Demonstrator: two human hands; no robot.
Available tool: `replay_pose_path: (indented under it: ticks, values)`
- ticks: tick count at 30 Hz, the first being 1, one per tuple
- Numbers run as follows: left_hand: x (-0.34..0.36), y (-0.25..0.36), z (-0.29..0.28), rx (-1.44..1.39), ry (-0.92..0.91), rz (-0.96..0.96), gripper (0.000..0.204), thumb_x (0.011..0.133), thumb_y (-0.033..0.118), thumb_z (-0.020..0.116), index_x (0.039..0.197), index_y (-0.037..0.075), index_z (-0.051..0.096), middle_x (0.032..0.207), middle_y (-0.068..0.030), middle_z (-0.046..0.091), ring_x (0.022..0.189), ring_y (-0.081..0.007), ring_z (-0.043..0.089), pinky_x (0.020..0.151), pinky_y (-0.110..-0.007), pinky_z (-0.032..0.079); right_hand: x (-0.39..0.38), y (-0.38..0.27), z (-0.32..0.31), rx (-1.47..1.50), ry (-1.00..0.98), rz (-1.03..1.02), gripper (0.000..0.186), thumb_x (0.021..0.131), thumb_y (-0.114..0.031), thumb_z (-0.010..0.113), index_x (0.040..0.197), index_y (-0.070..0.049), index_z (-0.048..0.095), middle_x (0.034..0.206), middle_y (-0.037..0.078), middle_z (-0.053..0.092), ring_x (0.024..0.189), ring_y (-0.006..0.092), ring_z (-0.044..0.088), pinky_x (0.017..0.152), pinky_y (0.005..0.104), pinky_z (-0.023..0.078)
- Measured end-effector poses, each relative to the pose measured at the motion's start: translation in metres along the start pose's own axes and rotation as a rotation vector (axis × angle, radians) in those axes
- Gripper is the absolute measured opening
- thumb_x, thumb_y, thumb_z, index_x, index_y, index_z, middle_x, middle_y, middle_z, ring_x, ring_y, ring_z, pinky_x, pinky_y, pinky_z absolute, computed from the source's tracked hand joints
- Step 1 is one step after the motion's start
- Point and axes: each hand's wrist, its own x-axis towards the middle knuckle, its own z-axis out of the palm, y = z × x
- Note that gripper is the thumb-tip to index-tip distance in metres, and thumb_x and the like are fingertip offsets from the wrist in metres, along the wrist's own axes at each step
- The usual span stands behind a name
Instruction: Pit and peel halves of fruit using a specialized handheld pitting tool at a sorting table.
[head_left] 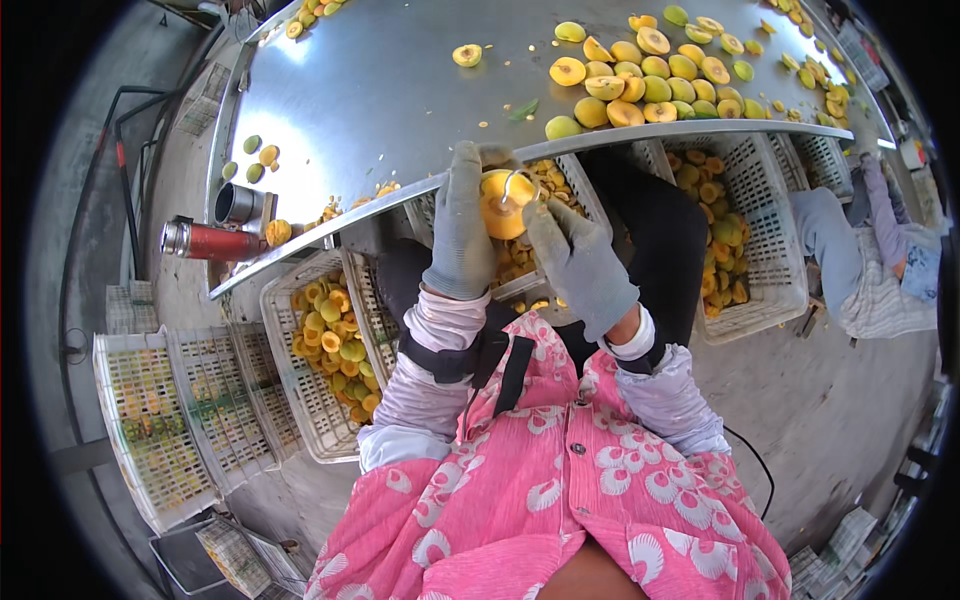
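Both my hands wear grey gloves and meet just in front of the metal table's near edge. In my left hand [462,225] is a yellow peach half [500,212], cut side up. A thin curved metal blade [512,186] stands over the fruit's centre. My right hand [580,262] is closed at the peach's right side, its fingertips against it; the blade seems to come from this hand, but its handle is hidden. Below the hands, a white plastic basket [592,190] holds cut peach pieces.
On the metal table [400,90], whole and halved peaches [655,88] are heaped at the right. A red thermos [215,241] and a metal cup [236,203] sit at its left edge. Filled baskets [775,230] flank my legs; crates [150,420] stand left. Another person [870,260] is at right.
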Motion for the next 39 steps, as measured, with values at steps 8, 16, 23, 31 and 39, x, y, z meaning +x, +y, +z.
replay_pose_path:
  ticks: [8, 16, 23, 31, 39]
  values:
    - [-0.021, 0.005, -0.013, -0.226, -0.066, -0.163, 0.050, 0.102, 0.043, 0.039, 0.125, 0.000, 0.052, 0.110, -0.0128, 0.062, 0.102, -0.0209, 0.061, 0.089, -0.032, 0.049, -0.011, -0.008, 0.004, 0.467, 0.009, 0.269, 0.032, 0.100, -0.034, 0.051, 0.092, -0.004, 0.062, 0.067, -0.004, 0.050, 0.059, 0.0018, 0.042, 0.052, 0.0191, 0.034]
    - [-0.023, 0.009, -0.003, -0.459, 0.024, -0.094, 0.058, 0.099, 0.052, 0.041, 0.119, -0.001, 0.052, 0.113, -0.0175, 0.060, 0.105, -0.0301, 0.060, 0.084, -0.044, 0.055, -0.026, -0.004, 0.016, 0.233, -0.139, 0.233, 0.037, 0.099, -0.034, 0.053, 0.095, 0.001, 0.062, 0.068, -0.001, 0.051, 0.062, 0.0055, 0.042, 0.056, 0.0245, 0.039]
    - [-0.028, 0.012, 0.010, -0.333, 0.152, -0.065, 0.054, 0.098, 0.049, 0.046, 0.113, -0.002, 0.053, 0.103, -0.0166, 0.063, 0.089, -0.0281, 0.065, 0.081, -0.038, 0.055, -0.029, -0.009, 0.028, 0.350, -0.098, 0.299, 0.042, 0.099, -0.039, 0.051, 0.096, 0.002, 0.062, 0.067, 0.000, 0.054, 0.061, 0.0063, 0.044, 0.055, 0.0249, 0.040]
    - [-0.025, 0.018, 0.018, -0.113, 0.159, 0.060, 0.047, 0.099, 0.040, 0.047, 0.114, -0.004, 0.054, 0.100, -0.0165, 0.063, 0.084, -0.0227, 0.064, 0.079, -0.033, 0.054, -0.024, -0.010, 0.031, 0.418, -0.131, 0.256, 0.041, 0.100, -0.040, 0.047, 0.089, -0.002, 0.059, 0.058, -0.002, 0.046, 0.049, 0.0057, 0.041, 0.044, 0.0246, 0.034]
    - [-0.019, 0.025, 0.014, -0.032, 0.072, -0.140, 0.043, 0.098, 0.037, 0.050, 0.112, -0.003, 0.058, 0.094, -0.0139, 0.064, 0.081, -0.0195, 0.065, 0.071, -0.030, 0.055, -0.026, -0.014, 0.027, 0.640, -0.264, 0.533, 0.044, 0.098, -0.053, 0.044, 0.079, -0.013, 0.049, 0.049, -0.005, 0.034, 0.035, 0.0066, 0.031, 0.033, 0.0248, 0.023]
